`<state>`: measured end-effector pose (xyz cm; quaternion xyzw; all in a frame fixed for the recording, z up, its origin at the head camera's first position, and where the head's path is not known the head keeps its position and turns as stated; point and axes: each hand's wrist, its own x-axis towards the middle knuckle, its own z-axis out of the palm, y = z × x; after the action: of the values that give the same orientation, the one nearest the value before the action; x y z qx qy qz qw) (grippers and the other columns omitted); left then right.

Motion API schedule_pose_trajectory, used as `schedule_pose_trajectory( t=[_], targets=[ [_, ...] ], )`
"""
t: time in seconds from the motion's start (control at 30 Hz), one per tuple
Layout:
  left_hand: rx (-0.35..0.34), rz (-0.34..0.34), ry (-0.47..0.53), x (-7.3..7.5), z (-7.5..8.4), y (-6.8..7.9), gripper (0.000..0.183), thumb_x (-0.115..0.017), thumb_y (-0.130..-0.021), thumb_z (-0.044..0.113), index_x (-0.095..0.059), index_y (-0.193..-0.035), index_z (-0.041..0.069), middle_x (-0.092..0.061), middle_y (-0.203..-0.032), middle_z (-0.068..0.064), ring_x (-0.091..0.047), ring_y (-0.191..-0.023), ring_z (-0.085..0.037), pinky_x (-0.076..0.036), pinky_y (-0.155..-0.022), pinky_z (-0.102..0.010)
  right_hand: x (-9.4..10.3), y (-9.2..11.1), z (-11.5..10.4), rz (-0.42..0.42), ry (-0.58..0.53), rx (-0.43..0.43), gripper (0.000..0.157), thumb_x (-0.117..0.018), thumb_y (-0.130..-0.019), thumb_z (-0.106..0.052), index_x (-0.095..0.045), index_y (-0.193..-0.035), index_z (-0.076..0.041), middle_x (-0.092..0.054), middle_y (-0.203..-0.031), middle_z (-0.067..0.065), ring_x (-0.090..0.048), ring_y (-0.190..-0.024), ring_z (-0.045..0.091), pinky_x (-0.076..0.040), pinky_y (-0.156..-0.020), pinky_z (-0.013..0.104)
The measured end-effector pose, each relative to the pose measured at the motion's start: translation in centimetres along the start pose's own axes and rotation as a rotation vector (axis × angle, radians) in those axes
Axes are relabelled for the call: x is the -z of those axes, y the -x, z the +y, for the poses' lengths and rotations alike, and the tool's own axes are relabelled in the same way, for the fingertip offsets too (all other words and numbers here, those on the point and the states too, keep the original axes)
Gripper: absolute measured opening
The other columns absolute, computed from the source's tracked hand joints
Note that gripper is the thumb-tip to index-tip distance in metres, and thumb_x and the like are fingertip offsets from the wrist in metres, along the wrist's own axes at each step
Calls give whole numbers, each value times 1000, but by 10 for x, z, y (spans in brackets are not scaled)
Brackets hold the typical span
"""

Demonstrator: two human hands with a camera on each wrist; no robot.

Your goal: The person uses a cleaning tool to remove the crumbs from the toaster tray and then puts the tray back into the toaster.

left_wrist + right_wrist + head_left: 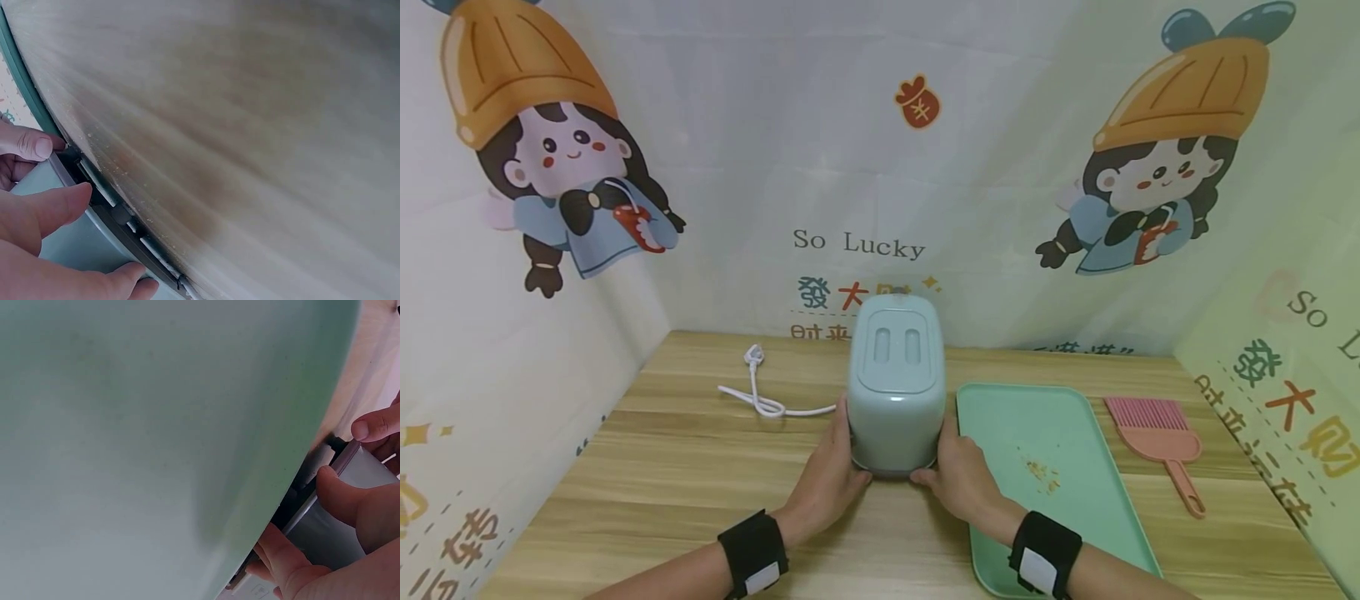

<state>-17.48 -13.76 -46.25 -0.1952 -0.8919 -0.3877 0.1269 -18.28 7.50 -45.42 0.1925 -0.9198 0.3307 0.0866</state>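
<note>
A pale green toaster (897,425) with a lid on top stands end-on in the middle of the head view. My left hand (829,467) grips its left side low down, thumb at the near bottom edge. The right hand (962,479) holds the opposite side in the same way. In the left wrist view, the toaster's dark base (119,215) shows small feet close to the tabletop; whether they touch it I cannot tell. Left fingers (59,209) press along the base rim. The right wrist view has the right thumb (337,494) against that rim.
On the right lies a green tray (1037,417) with crumbs (1041,475) on it. A pink dustpan-shaped brush (1157,433) is beyond it. The white cord (767,407) and plug (754,356) lie left of the toaster. Printed cloth (737,167) hangs behind the wooden table (647,467).
</note>
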Motion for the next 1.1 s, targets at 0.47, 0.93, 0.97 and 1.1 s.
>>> schedule_pose_trajectory(
  t=[0.47,0.93,0.97,1.1],
  targets=[
    [43,-8,-42,-2,0,1,119,-78,-74,-4,9,-151,21,-26,-150,-15,-33,-130,-24,-32,-105,-41,1,1,-1,-13,20,-6,71,-82,-76,-17,-36,-125,5,-64,-99,24,-64,-87,32,-54,-72,41],
    [36,-39,-14,6,-7,0,125,-83,-68,2,6,-151,27,-32,-149,-11,-39,-127,-22,-36,-103,-41,17,-1,2,-160,-39,9,75,-80,-78,-18,-34,-133,5,-64,-102,23,-62,-80,21,-50,-65,34],
    [42,-44,-14,8,-7,1,124,-83,-68,4,5,-151,29,-34,-148,-10,-40,-125,-22,-37,-102,-41,19,-1,2,-175,-49,9,76,-79,-79,-18,-33,-135,4,-63,-106,23,-62,-82,21,-50,-66,34],
    [57,-62,-52,16,-7,0,119,-83,-71,11,2,-151,32,-39,-146,-9,-48,-120,-24,-43,-97,-43,30,1,1,-210,-86,23,74,-76,-82,-16,-33,-140,0,-57,-122,24,-62,-98,29,-53,-77,38]
  ],
)
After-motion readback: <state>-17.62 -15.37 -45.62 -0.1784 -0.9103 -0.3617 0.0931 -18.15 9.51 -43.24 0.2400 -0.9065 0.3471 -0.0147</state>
